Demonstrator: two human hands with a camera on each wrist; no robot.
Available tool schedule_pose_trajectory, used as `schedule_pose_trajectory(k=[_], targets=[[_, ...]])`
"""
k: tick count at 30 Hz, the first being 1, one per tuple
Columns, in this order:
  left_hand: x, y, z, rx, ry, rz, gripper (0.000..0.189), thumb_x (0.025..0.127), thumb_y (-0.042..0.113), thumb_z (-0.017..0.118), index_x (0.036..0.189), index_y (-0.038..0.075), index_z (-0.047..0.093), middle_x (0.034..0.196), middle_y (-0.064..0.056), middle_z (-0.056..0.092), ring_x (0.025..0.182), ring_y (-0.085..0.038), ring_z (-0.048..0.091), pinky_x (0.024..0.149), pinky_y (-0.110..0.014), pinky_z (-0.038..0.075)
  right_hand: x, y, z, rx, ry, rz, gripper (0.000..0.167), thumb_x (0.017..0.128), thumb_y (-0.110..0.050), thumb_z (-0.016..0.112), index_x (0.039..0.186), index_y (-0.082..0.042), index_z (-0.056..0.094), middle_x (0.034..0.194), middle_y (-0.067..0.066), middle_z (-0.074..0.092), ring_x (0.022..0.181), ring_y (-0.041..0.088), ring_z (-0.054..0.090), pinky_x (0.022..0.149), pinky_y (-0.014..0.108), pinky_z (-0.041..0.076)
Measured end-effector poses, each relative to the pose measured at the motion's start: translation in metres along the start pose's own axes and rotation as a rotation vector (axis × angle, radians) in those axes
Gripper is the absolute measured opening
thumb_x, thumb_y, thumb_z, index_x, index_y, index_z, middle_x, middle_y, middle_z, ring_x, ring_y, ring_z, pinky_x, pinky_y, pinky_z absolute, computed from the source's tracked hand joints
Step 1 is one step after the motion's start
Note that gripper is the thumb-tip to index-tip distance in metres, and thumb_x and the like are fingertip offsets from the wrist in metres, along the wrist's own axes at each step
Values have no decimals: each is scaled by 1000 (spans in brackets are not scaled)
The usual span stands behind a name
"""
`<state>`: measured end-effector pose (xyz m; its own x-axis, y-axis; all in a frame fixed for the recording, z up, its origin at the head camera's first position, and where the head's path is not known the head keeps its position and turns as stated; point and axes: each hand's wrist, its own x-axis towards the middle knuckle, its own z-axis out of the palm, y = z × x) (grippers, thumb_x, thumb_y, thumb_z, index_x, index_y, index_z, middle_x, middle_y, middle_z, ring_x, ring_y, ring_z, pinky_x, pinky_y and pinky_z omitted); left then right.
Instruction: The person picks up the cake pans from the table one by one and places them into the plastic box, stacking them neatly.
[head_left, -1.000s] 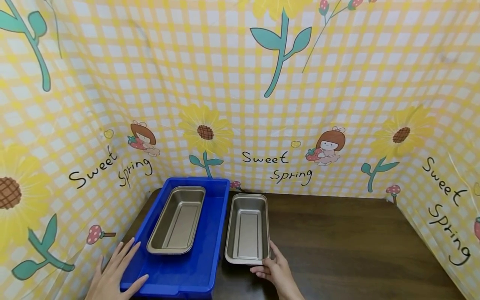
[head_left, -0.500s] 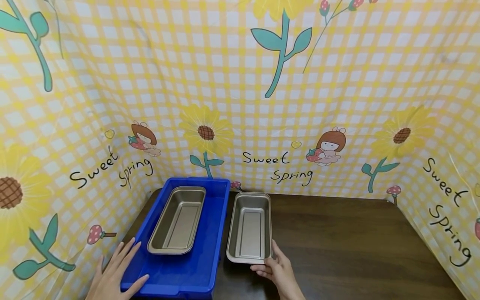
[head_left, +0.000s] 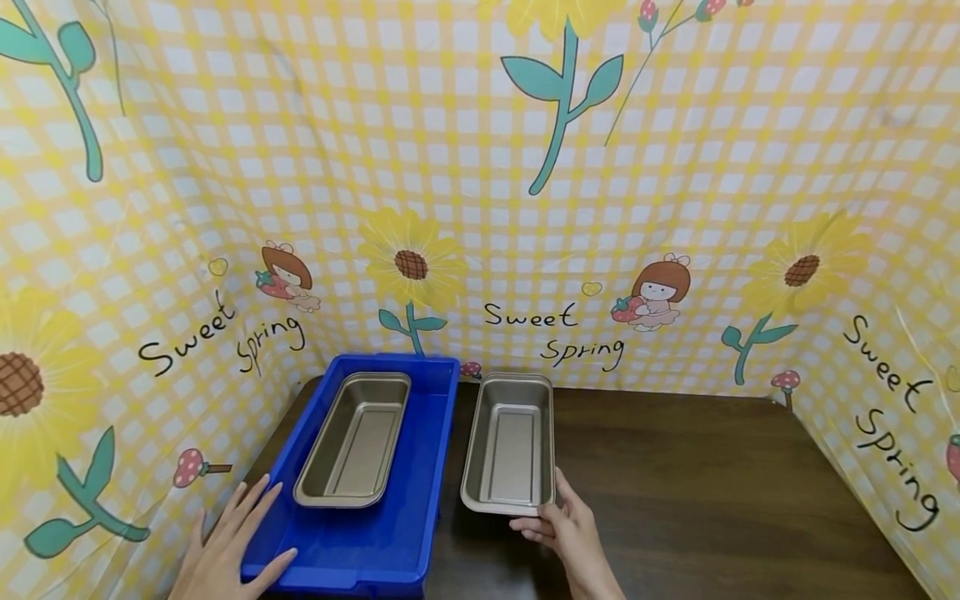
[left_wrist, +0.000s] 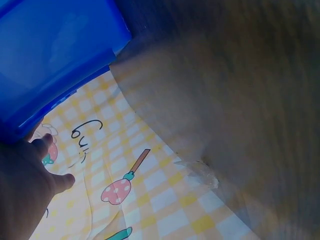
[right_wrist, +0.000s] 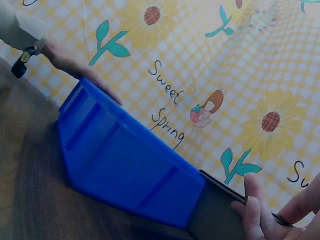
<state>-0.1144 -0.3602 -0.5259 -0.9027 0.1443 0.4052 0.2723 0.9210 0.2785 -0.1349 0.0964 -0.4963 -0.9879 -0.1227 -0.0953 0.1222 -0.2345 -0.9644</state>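
Note:
In the head view, my right hand point(head_left: 573, 533) pinches the near right corner of a bronze-coloured loaf pan point(head_left: 512, 446). The thumb lies over the rim, with fingers beside and below it. This pan is just right of a blue plastic bin point(head_left: 352, 562); whether its base touches the table cannot be told. A second loaf pan point(head_left: 363, 450) lies tilted inside the bin. My left hand point(head_left: 225, 546) rests on the bin's near left rim, fingers spread and fairly straight. In the right wrist view, the right hand's fingers point(right_wrist: 253, 212) hold the dark pan's rim.
The dark wooden table point(head_left: 705, 483) extends right of the pan. A yellow checked cloth point(head_left: 480, 167) with flower prints hangs behind and at both sides. Its left side comes close to the bin.
My right hand has moved the held loaf pan to the right and slightly away, widening the gap from the bin. The left hand, bin and other pan stay put.

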Motion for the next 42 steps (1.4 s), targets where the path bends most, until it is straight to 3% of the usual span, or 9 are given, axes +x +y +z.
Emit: schedule_pose_trajectory(k=[16,27,34,42], targets=[[1,0,1,52,21,23,96,90,48,80,169,27,29,176,6,21,160,-4,-9,114,-80,-13,-6,-29,4,1,36,-14,76,102,3,42,168,2,6,123,31,70,80,17,79,75,27,62],[0,-1,0,61,35,39,97,89,47,80,168,27,30,176,8,18,163,-13,-5,113,-82,-12,-10,-45,12,13,2,-25,74,103,0,43,169,0,9,123,29,71,84,15,79,80,28,62],[1,-2,0,84,52,54,96,87,48,81,168,27,32,174,1,26,163,-14,-4,113,-81,-14,-6,-54,24,0,-22,-26,73,104,-2,43,169,-1,11,129,31,69,85,15,79,80,28,61],[1,-1,-1,90,57,60,96,88,48,80,168,26,32,175,21,7,164,-19,1,113,-80,-14,-1,-61,41,5,-61,-47,72,104,-2,43,169,-1,14,127,31,69,83,14,79,78,26,61]])
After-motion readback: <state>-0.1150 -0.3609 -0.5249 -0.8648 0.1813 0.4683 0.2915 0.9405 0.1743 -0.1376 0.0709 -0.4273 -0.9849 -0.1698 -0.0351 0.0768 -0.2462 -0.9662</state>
